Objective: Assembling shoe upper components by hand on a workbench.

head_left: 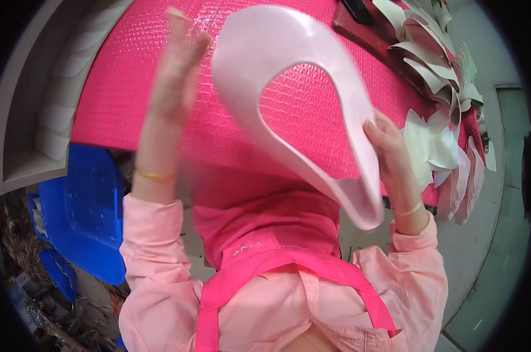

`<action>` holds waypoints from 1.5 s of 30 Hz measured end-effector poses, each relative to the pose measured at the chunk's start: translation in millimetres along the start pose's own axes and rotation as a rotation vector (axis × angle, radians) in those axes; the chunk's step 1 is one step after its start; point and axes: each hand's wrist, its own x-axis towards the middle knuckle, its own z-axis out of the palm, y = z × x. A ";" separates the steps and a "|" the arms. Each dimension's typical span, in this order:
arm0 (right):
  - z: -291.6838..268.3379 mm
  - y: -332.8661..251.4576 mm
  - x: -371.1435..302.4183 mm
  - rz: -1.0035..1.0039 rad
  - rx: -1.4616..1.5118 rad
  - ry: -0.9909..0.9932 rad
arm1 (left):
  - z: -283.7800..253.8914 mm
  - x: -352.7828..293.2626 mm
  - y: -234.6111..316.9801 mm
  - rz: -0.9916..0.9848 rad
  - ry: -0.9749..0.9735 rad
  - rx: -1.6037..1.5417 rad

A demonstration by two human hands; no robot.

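Observation:
A pale pink loop-shaped piece (256,44), smooth like leather and similar to a shoe upper, is held up over the pink table. It is wide and rounded at the far end, with a large opening in the middle and a narrow folded end near me. My right hand (389,144) grips its right side, thumb on the face toward me and the other fingers mostly hidden behind. My left hand (183,53) is raised to the left of the piece, apart from it. Its fingers are stretched out, the thumb stands away, and motion blurs it; nothing shows in it.
Quilted shiny pink sheeting covers the table (130,88). Along its right side lie stacked pale cut pieces (424,53) and white sheets (430,144). A grey shelf (19,117) with pale pieces stands left; below it is a blue bin (83,205).

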 end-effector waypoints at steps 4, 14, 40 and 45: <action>-53.5 26.3 38.4 -0.117 -0.436 0.340 | 39.0 -31.7 -30.5 -0.567 -0.124 -0.138; 51.6 17.8 38.1 -0.183 -1.393 -0.071 | 58.1 -42.8 -37.5 -0.244 0.206 -0.101; -9.3 4.3 12.7 -0.550 -1.075 0.368 | 70.2 39.1 -9.5 -0.443 -0.775 0.322; -28.1 13.0 32.9 -0.325 -0.197 0.212 | 96.8 -13.6 15.7 -0.123 -0.424 1.220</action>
